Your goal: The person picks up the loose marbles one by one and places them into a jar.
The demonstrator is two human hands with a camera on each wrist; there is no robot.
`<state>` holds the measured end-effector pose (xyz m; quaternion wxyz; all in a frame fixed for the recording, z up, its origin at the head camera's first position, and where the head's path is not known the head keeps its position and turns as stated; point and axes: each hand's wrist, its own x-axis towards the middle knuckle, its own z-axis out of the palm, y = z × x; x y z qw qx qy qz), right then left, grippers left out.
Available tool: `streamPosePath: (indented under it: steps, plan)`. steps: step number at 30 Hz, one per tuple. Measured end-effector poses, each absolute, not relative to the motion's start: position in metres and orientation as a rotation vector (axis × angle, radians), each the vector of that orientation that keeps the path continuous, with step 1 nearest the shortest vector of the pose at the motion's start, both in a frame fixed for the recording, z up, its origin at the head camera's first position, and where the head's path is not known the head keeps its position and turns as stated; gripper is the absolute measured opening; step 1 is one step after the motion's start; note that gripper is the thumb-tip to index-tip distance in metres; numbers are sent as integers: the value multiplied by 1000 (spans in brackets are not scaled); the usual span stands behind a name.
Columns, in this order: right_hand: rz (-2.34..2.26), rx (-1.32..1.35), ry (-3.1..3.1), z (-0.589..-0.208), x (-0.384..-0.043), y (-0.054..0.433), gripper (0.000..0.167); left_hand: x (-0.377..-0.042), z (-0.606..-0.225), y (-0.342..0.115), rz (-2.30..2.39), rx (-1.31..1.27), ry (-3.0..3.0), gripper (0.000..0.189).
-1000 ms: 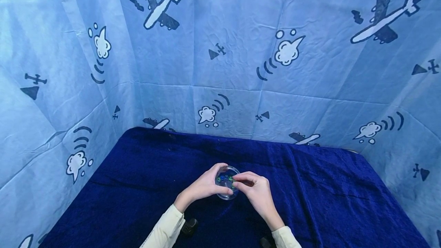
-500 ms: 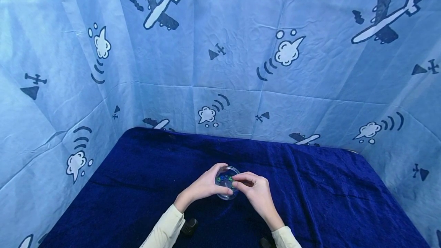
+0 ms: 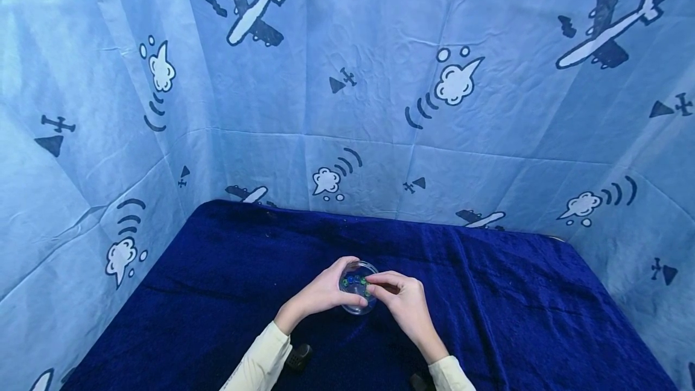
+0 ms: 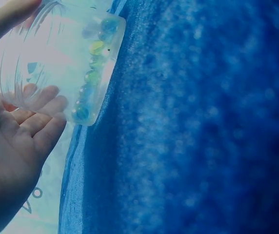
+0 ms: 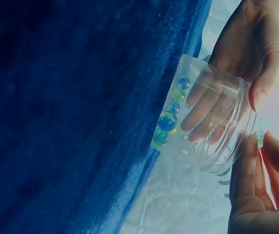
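Note:
A clear plastic jar (image 5: pixel 217 122) without a lid stands on the dark blue cloth, with several blue and green glass marbles (image 5: pixel 168 121) along its bottom. My left hand (image 3: pixel 324 289) grips the jar from the left, thumb on the near side and fingers round the far side. At the right of the jar's mouth is my right hand (image 3: pixel 402 301). Its thumb and fingertips pinch one greenish marble (image 5: pixel 259 139) just at the rim, as the right wrist view shows. From the left wrist, the jar (image 4: pixel 66 58) shows its marbles in a layer on the base.
Dark blue velvet cloth (image 3: pixel 244 252) covers the table, with folds on the right. A light blue curtain (image 3: pixel 374 113) printed with airplanes and clouds hangs behind and at the sides. A small dark object (image 3: pixel 300 357) lies beside the left sleeve.
Both hands and the jar stay practically in place. The right fingertips keep their pinch at the jar's rim.

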<state>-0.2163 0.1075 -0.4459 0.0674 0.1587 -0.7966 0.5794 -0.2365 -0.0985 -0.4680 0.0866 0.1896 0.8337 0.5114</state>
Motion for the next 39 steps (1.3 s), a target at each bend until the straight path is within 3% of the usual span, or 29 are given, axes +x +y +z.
streamPosePath:
  steps: [39]
  plan:
    - [1741, 543, -2352, -447, -217, 110, 8, -237, -469, -96, 1535, 559, 2490, 86]
